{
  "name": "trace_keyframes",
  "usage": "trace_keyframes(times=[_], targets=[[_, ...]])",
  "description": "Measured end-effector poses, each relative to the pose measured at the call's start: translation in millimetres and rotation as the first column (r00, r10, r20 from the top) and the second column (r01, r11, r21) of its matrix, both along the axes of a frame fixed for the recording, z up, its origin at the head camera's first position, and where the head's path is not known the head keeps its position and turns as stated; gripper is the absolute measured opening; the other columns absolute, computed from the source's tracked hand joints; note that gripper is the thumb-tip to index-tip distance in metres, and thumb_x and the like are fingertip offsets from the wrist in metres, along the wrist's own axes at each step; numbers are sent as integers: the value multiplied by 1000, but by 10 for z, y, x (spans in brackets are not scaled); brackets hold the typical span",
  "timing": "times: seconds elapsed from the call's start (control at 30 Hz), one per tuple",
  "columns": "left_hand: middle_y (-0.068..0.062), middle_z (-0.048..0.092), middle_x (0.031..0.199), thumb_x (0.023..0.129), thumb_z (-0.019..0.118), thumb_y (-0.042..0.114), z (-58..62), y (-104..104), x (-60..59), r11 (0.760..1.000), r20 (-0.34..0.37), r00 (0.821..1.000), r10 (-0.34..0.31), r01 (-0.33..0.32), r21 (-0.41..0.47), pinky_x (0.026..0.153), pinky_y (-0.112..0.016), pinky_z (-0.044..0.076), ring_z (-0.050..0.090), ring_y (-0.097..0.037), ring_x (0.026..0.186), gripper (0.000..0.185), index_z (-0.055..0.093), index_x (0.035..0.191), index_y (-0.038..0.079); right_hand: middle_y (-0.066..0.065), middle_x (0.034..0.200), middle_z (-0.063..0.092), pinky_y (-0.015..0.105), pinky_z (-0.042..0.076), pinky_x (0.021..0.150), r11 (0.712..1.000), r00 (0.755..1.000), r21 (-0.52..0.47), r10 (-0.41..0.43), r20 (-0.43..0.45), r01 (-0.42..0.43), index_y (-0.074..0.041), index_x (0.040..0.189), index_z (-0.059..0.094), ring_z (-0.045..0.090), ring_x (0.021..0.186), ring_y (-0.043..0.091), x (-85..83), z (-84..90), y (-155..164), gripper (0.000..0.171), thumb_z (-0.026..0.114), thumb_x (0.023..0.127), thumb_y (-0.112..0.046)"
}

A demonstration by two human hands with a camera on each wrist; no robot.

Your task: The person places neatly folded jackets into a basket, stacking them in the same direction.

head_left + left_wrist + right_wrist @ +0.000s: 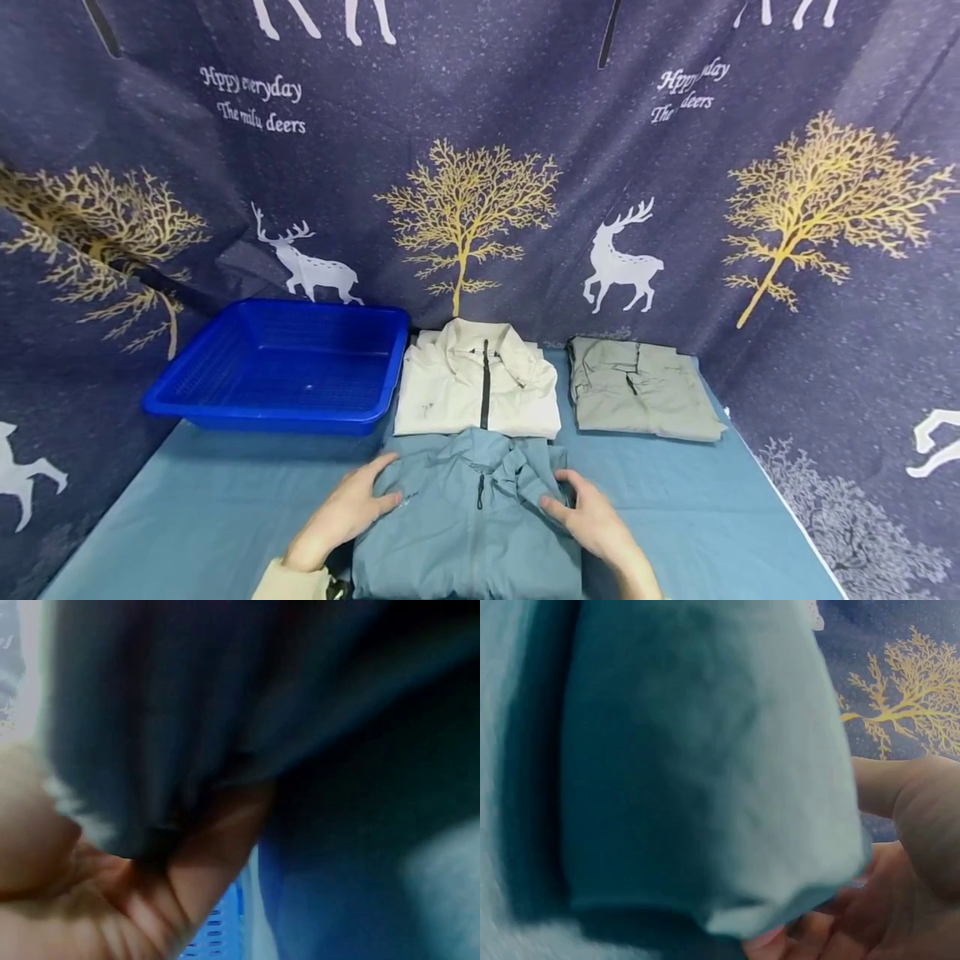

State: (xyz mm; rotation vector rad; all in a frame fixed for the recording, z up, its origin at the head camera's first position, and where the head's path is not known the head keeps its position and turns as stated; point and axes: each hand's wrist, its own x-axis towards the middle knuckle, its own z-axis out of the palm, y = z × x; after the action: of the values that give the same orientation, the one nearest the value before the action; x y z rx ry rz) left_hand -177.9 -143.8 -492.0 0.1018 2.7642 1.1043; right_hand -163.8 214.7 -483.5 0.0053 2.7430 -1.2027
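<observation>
A folded blue-teal jacket (450,542) with a collar and a short dark zip lies at the table's front. At its left side my left hand (348,510) grips the edge, thumb on top. My right hand (597,518) holds the opposite edge in the same way. In the left wrist view, dark blurred cloth (142,750) runs between the thumb and fingers (217,862). The right wrist view has the jacket's folded side (705,765) hanging above the fingertips (769,941). The fingers beneath the jacket are mostly hidden in the head view.
Directly behind the jacket lies a folded cream jacket (438,404) with a black zip. A grey-green folded garment (637,404) sits at the back right. The blue plastic basket (277,414) stands back left on the blue tablecloth (217,517). A patterned curtain (480,100) hangs behind.
</observation>
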Motion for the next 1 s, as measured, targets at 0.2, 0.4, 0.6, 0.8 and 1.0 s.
trace_keyframes(times=[0.2,0.4,0.6,0.8,1.0], targets=[[-21,54,136,85,76,20,-45,-1,1,998,14,1000,-11,10,57,97,-58,40,47,-43,125,59,54,139,9,18,119,60,48,47,87,996,1000,-94,-6,-2,6,-2,127,57,56,108,33,0,-33,-24,54,79,84,-27],[-20,55,135,85,76,18,-70,-8,-6,995,8,1000,-13,13,102,99,-58,39,47,-42,127,55,57,136,8,10,98,60,35,46,66,985,1000,-171,-12,-3,11,-1,123,58,53,76,20,-3,-72,-11,46,78,83,-15],[-17,57,133,85,76,14,-87,-13,-19,990,-27,1000,-9,13,141,100,-56,40,49,-39,126,51,61,132,8,9,91,55,33,41,60,979,997,-190,-72,-4,69,-3,120,62,47,73,20,-9,-71,-27,40,76,83,-9],[-15,58,132,87,75,16,-61,-32,-40,986,-32,999,7,-1,166,97,-54,43,51,-36,124,47,62,132,11,5,71,43,29,37,51,968,995,-232,-101,-24,92,-5,119,62,39,58,16,-4,-83,-62,37,74,85,-9],[-12,56,136,89,73,20,26,-35,-29,981,-24,1000,-4,8,194,97,-55,43,48,-36,128,46,60,133,16,0,61,39,23,35,46,947,990,-308,-122,-78,93,-6,114,65,34,49,10,17,-19,-64,32,74,83,-5]])
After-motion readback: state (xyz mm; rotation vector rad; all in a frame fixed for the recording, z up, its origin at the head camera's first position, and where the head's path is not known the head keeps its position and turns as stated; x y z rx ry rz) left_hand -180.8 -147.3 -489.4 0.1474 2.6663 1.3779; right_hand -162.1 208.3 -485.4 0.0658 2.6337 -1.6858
